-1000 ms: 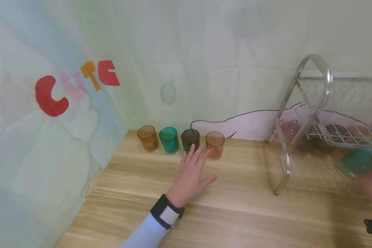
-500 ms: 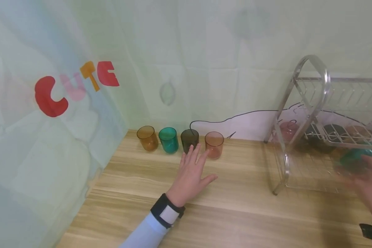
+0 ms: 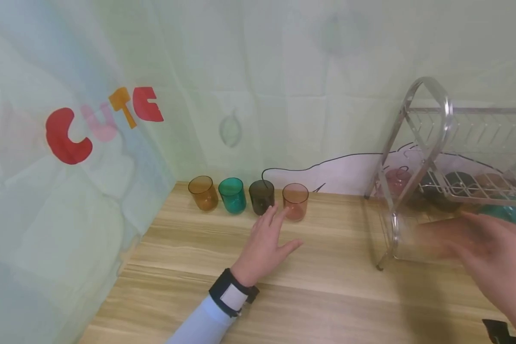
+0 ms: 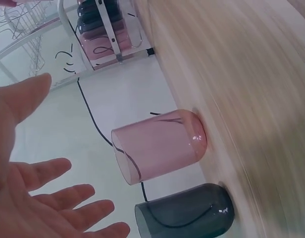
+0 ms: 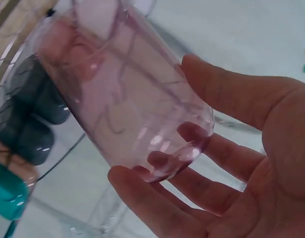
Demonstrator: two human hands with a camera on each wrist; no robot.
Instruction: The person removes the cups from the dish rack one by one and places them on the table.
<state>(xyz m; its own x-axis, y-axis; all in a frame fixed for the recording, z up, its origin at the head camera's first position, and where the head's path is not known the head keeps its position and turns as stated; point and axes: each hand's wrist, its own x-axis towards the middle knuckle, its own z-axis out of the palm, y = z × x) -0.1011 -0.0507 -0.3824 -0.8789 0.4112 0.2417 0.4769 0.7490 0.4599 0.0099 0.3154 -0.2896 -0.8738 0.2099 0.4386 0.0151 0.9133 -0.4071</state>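
A clear pink glass (image 5: 132, 99) is in my right hand (image 5: 261, 144); the thumb lies along one side and the fingers curl round its rounded base. In the head view that hand (image 3: 494, 253) is in front of the wire rack's lower tier, and the glass is blurred by motion. My left hand (image 3: 262, 248) reaches over the wooden table with fingers spread, holding nothing. Closest to its fingertips stand a dark grey glass (image 3: 262, 197) and a pink glass (image 3: 295, 201). To their left, in the same row, are a teal glass (image 3: 232, 196) and an amber glass (image 3: 203, 193).
The two-tier metal rack (image 3: 445, 112) stands on the right. On its lower tier are several glasses, among them a pink one (image 3: 397, 181), dark ones and a teal one (image 3: 509, 212). A printed cloth (image 3: 327, 71) hangs behind the table (image 3: 189, 267).
My right hand has moved left along the rack with the pink glass, away from the teal glass, which stays in the rack. My left hand is almost still.
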